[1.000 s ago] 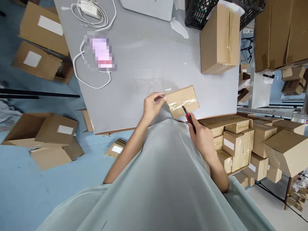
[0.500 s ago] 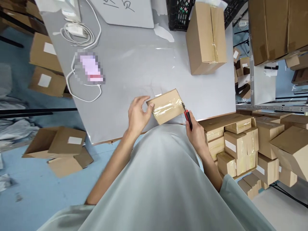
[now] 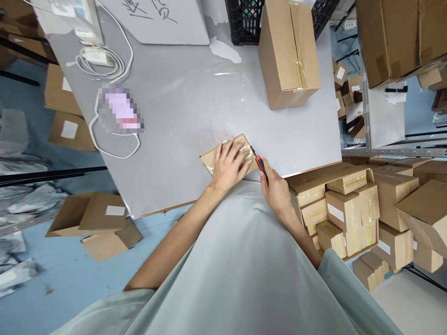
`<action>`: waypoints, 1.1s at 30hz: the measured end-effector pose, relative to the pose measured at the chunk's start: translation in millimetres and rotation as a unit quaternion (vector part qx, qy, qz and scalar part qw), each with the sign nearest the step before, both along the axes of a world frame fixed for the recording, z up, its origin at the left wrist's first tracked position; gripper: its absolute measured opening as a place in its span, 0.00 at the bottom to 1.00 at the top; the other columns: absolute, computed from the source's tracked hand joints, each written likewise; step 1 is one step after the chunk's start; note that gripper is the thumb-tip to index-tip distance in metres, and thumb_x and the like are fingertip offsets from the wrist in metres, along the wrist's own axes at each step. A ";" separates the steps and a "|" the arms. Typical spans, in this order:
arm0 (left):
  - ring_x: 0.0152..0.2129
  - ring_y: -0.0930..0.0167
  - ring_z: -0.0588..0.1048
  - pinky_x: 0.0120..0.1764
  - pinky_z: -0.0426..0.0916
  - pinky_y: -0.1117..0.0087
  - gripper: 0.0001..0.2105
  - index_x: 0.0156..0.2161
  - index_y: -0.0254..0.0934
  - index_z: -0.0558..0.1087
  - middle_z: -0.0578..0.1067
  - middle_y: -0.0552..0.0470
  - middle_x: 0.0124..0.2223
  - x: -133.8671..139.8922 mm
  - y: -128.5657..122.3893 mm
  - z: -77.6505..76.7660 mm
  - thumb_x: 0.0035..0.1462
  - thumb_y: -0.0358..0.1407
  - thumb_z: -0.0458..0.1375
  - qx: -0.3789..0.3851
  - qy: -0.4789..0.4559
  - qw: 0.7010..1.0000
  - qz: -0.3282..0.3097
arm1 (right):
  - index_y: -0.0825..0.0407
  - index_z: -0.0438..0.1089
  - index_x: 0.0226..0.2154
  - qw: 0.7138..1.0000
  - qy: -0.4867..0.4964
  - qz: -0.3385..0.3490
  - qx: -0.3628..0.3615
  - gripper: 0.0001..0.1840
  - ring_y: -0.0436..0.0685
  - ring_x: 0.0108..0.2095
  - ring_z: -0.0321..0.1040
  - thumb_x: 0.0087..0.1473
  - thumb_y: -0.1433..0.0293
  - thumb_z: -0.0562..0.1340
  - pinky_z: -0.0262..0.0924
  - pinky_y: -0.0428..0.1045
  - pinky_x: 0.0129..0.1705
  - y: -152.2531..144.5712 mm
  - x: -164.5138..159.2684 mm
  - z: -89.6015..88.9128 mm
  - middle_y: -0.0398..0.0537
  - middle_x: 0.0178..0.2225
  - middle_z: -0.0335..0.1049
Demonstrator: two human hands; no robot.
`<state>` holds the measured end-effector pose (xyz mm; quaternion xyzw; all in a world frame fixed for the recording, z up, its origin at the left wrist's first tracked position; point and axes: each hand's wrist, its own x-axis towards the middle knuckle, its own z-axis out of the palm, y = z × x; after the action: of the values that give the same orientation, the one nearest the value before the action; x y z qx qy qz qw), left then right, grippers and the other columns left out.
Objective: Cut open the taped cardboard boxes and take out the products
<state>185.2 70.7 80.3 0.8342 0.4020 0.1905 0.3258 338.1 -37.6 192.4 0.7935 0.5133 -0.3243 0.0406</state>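
Note:
A small taped cardboard box (image 3: 208, 159) lies at the near edge of the grey table (image 3: 174, 111), close to my body. Spread flat across its top is my left hand (image 3: 228, 165), fingers apart, covering much of the clear tape. My right hand (image 3: 275, 186) is closed around a red and black utility knife (image 3: 260, 164). The knife's blade tip is at the box's right end; whether it has gone into the tape, I cannot tell.
A larger taped carton (image 3: 289, 56) stands at the back right beside a black plastic crate (image 3: 242, 23). A phone (image 3: 122, 109), blurred out, and a white cable (image 3: 113, 156) lie at the left. Stacked boxes (image 3: 349, 209) fill the right side below the table.
My left hand has moved from the box's left end onto its top and flattened there. The knife stays at the box's right end. The view has shifted slightly.

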 end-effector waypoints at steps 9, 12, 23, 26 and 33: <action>0.77 0.49 0.65 0.79 0.48 0.34 0.16 0.59 0.49 0.81 0.77 0.45 0.72 -0.6 0.0 -0.2 0.73 0.46 0.60 -0.007 -0.009 1.000 0.007 | 0.47 0.43 0.84 0.996 -0.064 0.033 -0.046 0.34 0.61 0.47 0.83 0.83 0.66 0.44 0.72 0.50 0.49 19.3 -12.0 -9.5 0.60 0.56 0.80; 0.76 0.49 0.65 0.78 0.48 0.34 0.15 0.58 0.49 0.81 0.76 0.45 0.72 -1.5 0.5 -1.2 0.73 0.46 0.59 -0.010 -0.013 1.000 0.005 | 0.45 0.38 0.85 0.993 -0.096 0.037 -0.064 0.35 0.61 0.46 0.83 0.83 0.65 0.45 0.73 0.49 0.48 18.4 -18.3 -11.0 0.61 0.56 0.79; 0.77 0.50 0.63 0.78 0.50 0.35 0.15 0.58 0.48 0.81 0.75 0.44 0.73 -1.3 -3.0 -3.0 0.75 0.46 0.58 -0.024 -0.025 0.999 -0.004 | 0.42 0.35 0.85 0.980 -0.168 0.047 -0.092 0.41 0.57 0.43 0.85 0.78 0.75 0.48 0.76 0.47 0.42 25.8 -35.0 4.8 0.58 0.51 0.79; 0.78 0.50 0.63 0.78 0.49 0.35 0.15 0.59 0.47 0.80 0.74 0.43 0.73 -0.2 -6.1 -3.8 0.75 0.46 0.57 -0.030 -0.024 0.999 -0.003 | 0.42 0.37 0.85 0.977 -0.175 0.055 -0.112 0.41 0.58 0.41 0.85 0.78 0.76 0.49 0.77 0.47 0.42 23.3 -35.1 16.7 0.58 0.49 0.81; 0.78 0.50 0.61 0.79 0.46 0.34 0.16 0.60 0.46 0.80 0.74 0.42 0.74 0.6 -7.3 -2.9 0.76 0.45 0.56 -0.035 -0.025 0.999 -0.004 | 0.43 0.41 0.85 0.973 -0.191 0.057 -0.119 0.40 0.57 0.42 0.85 0.77 0.77 0.47 0.76 0.46 0.41 21.0 -36.1 21.1 0.59 0.49 0.81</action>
<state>185.8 63.4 77.4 0.8187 0.3967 0.1962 0.3657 302.0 -16.6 213.5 0.7994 0.4984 -0.2228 0.2508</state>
